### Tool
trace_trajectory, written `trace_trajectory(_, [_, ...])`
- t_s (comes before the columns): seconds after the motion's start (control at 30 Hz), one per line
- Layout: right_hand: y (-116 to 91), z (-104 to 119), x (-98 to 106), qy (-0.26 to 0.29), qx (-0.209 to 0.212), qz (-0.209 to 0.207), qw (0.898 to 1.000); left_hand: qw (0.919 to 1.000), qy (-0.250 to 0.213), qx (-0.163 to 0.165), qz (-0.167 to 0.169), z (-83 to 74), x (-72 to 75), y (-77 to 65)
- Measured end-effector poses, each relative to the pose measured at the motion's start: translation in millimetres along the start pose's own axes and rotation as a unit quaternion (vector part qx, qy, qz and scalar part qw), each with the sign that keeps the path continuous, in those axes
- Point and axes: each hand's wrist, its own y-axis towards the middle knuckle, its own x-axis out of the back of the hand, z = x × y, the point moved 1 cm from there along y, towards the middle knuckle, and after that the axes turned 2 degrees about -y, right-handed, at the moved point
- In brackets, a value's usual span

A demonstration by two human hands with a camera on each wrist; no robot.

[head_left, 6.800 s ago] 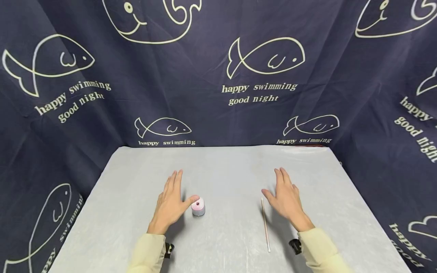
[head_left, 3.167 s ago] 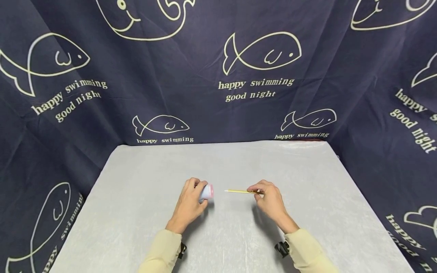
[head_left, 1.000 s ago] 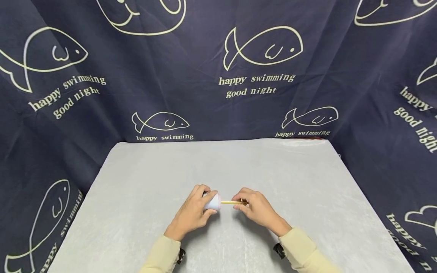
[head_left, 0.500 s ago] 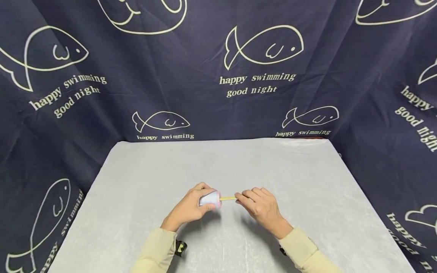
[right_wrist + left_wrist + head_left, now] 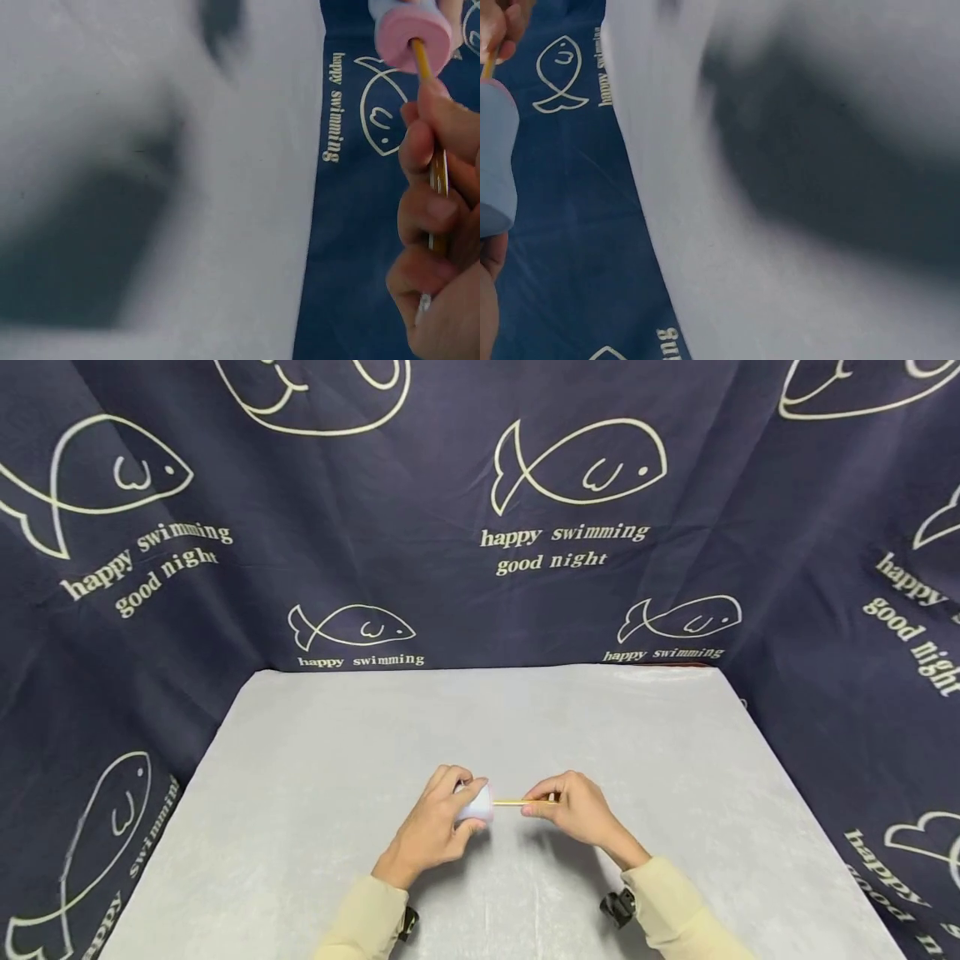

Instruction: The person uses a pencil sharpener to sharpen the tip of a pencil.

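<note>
My left hand point(image 5: 427, 831) grips a light blue pencil sharpener point(image 5: 476, 806) with a pink end, held on its side above the table. That pink end point(image 5: 396, 39) faces my right hand, and a yellow pencil point(image 5: 510, 802) enters the hole in it. Thumb and fingers of my right hand point(image 5: 581, 810) pinch the pencil a short way from the sharpener. In the right wrist view the pencil's rear part runs back under the curled fingers. The tip is hidden inside the sharpener. At the left edge of the left wrist view, the sharpener's blue body point(image 5: 495, 161) shows.
Both hands are over the front middle of a table point(image 5: 337, 727) with a light grey cover. A dark blue curtain point(image 5: 450, 568) printed with fish and lettering hangs behind it and along both sides.
The sharpener and pencil, earlier on the table, were picked up and brought together, the pencil entering the sharpener. In the last second my right hand rolled over and back around the pencil.
</note>
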Motion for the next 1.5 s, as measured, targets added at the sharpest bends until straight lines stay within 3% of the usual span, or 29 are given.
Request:
trace_trajectory(0.1, [-0.8, -3.8, -2.9, -0.010, 0.009, -0.024, 1.000, 0.9997, 0.020, 0.006, 0.016, -0.7, 2.3, 4.0])
trace_trajectory(0.2, [-1.7, -4.0, -8.7, -0.081, 0.097, -0.102, 0.987, 0.9985, 0.012, 0.043, 0.032, 2.3, 7.7, 5.4])
trace_trajectory(0.3, [-1.0, -1.8, -14.6, -0.161, 0.210, -0.184, 0.947, 0.9960, -0.011, 0.080, 0.037, 6.8, 14.7, 3.6])
trace_trajectory(0.4, [1.4, 0.4, -19.5, -0.204, 0.278, -0.230, 0.910, 0.9936, -0.024, 0.102, 0.043, 10.2, 21.5, 0.8])
trace_trajectory(0.47, [2.7, 2.0, -22.3, -0.210, 0.293, -0.238, 0.902, 0.9923, -0.032, 0.112, 0.043, 11.9, 25.8, -1.0])
trace_trajectory(0.63, [2.7, 2.0, -26.4, -0.198, 0.307, -0.244, 0.898, 0.9902, -0.056, 0.123, 0.037, 13.0, 31.5, -1.6])
trace_trajectory(0.7, [2.8, 2.0, -26.3, -0.197, 0.322, -0.261, 0.889, 0.9887, -0.071, 0.127, 0.037, 12.5, 33.9, 0.0])
trace_trajectory(0.97, [5.5, 2.7, -22.6, -0.211, 0.398, -0.344, 0.824, 0.9772, -0.117, 0.161, 0.073, 7.3, 40.3, 6.3])
trace_trajectory(1.2, [8.3, -0.7, -19.3, -0.256, 0.433, -0.399, 0.766, 0.9592, -0.187, 0.184, 0.105, 8.0, 36.3, 12.8])
trace_trajectory(1.3, [8.0, -0.8, -18.1, -0.261, 0.434, -0.398, 0.765, 0.9582, -0.200, 0.176, 0.105, 9.1, 33.9, 15.3])
trace_trajectory(1.37, [7.4, 0.1, -17.4, -0.255, 0.422, -0.379, 0.783, 0.9600, -0.201, 0.167, 0.101, 9.7, 32.5, 16.0])
trace_trajectory(1.43, [6.3, 1.4, -16.9, -0.238, 0.400, -0.340, 0.817, 0.9633, -0.192, 0.162, 0.095, 9.8, 31.5, 15.4])
trace_trajectory(1.5, [5.2, 3.0, -16.2, -0.208, 0.359, -0.275, 0.867, 0.9684, -0.175, 0.153, 0.090, 10.2, 30.0, 13.6])
